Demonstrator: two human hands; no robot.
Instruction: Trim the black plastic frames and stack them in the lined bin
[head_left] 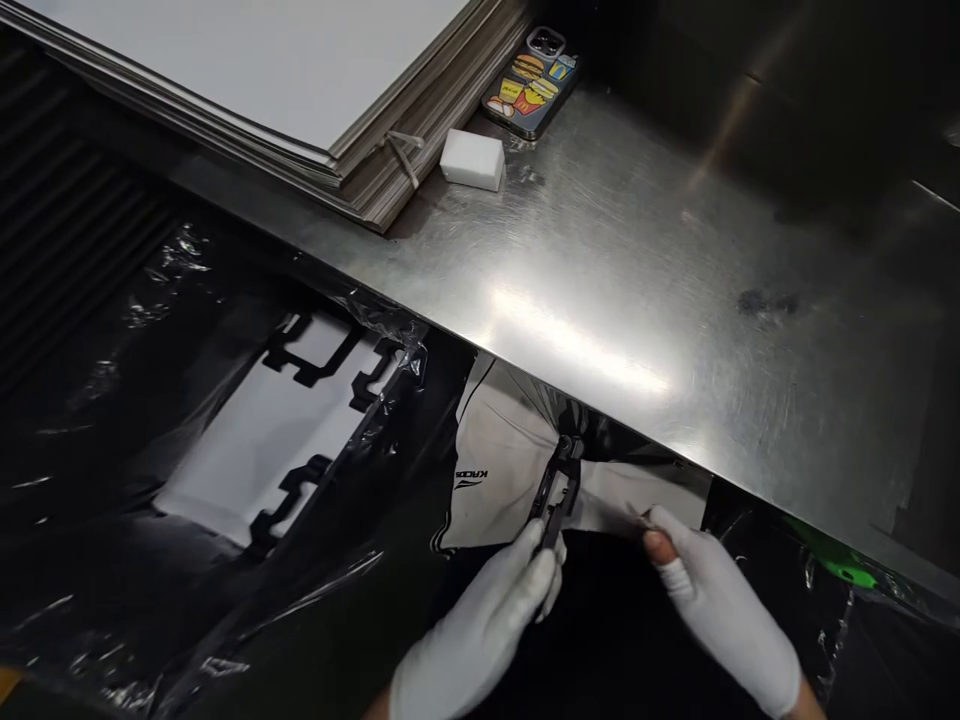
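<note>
Pinching the black part [559, 490] between the thumb and fingers of our left hand [487, 620], we seem to be in the middle of handling or finishing this one piece. Our right hand [720, 600] is apart from it on the right, thumb and forefinger drawn together; we cannot tell whether something small sits between them. As we judge it, the next move calls for a firm left grip while the right fingertips come in to the part, with care, since a bare fingertip pokes out of the right glove.

The part is just off the near edge of the table [600, 270], below it, in front of the pale cloth [495, 450] with its small dark lettering. It looks dark, slim and frame-like, long sides around a gap, tilted with its upper end toward the edge and its lower end in our grip. The finer detail is too small to read.

Left of us, also below that edge, more black pieces [311, 350] of blocky, notched outline lie on a white sheet [259, 430] among black plastic [90, 480]. On the table, near its far left, a white block [472, 160] sits beside stacked boards [247, 60].
</note>
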